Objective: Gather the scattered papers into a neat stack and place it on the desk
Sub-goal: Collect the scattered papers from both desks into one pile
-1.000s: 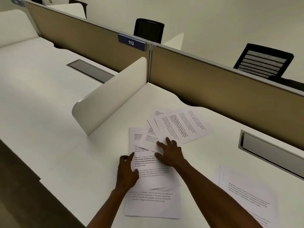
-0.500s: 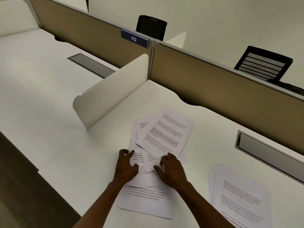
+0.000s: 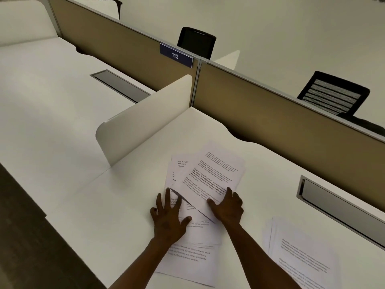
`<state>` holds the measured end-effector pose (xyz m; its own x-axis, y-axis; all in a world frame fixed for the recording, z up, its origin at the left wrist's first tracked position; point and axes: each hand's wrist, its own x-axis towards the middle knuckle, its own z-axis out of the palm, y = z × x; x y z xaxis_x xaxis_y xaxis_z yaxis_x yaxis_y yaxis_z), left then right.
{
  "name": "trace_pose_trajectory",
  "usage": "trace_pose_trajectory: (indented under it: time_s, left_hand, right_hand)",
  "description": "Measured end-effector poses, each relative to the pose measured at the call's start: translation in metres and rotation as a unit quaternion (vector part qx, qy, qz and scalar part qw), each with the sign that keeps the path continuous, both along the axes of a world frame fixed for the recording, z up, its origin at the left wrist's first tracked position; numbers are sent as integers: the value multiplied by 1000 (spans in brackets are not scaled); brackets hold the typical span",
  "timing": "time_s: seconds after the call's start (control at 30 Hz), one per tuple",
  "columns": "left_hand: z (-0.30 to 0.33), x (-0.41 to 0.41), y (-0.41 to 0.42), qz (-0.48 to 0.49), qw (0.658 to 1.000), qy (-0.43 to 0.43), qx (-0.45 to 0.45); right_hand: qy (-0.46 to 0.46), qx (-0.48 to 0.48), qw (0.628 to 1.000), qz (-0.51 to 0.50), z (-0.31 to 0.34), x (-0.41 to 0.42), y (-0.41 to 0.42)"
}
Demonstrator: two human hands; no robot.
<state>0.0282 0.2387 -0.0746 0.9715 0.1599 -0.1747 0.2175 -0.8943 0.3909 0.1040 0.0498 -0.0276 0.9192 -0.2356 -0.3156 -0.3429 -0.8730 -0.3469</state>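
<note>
Several printed white papers (image 3: 210, 176) lie in a loose, fanned overlap in the middle of the white desk (image 3: 129, 197). My left hand (image 3: 168, 217) rests flat with fingers spread on the pile's left edge. My right hand (image 3: 227, 207) presses flat on the lower corner of the top sheet, which is skewed to the right. A lower sheet (image 3: 187, 261) sticks out toward me between my forearms. A second small pile of papers (image 3: 302, 255) sits apart at the right, near the desk's front.
A white curved divider (image 3: 145, 117) stands to the left of the papers. A tan partition (image 3: 281, 126) with a "112" sign (image 3: 176, 55) runs along the back. A grey cable tray (image 3: 337, 203) is set into the desk at the right. Black chairs (image 3: 333, 94) stand beyond the partition.
The top sheets have been pulled left and toward me over the lower ones, so the spread is tighter. My right hand moved toward me with them; my left hand opened flat at the left edge.
</note>
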Motion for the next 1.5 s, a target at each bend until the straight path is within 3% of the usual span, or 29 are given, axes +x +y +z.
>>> trace_pose_trajectory:
  time_s: [0.23,0.33,0.43,0.6,0.67,0.87,1.03,1.13,1.27,1.37,1.5]
  left_hand:
    - [20,49,-4,-47,997,-27,-51]
    - [26,74,-5,-53,996,9,-68]
    - [37,92,-13,-9,996,51,-78]
    - [58,109,-18,76,984,-1,-163]
    - [68,114,-20,108,964,-7,-245]
    - [91,107,-24,190,859,-39,-474]
    - [84,79,-16,265,803,-12,-533]
    - [73,53,-14,260,858,-18,-442]
    - [60,22,-18,170,960,-6,-222]
    - [50,11,-17,146,981,8,-125]
    - [46,9,-13,138,981,39,-132]
  right_hand:
    - [-13,-49,998,25,-1,-4,-1]
    - [-1,-61,997,46,-4,-5,-1]
    - [9,-60,997,55,-5,-4,0]
    - [21,-48,997,49,-2,-1,4]
    - [24,-40,998,45,1,1,3]
    - [22,5,999,36,6,1,-4]
    - [-43,156,984,-70,19,8,-21]
    - [-30,142,987,-69,20,7,-25]
    - [-9,134,990,-47,17,3,-16]
    - [-11,135,990,-39,16,4,-8]
    - [-10,123,992,0,14,8,-1]
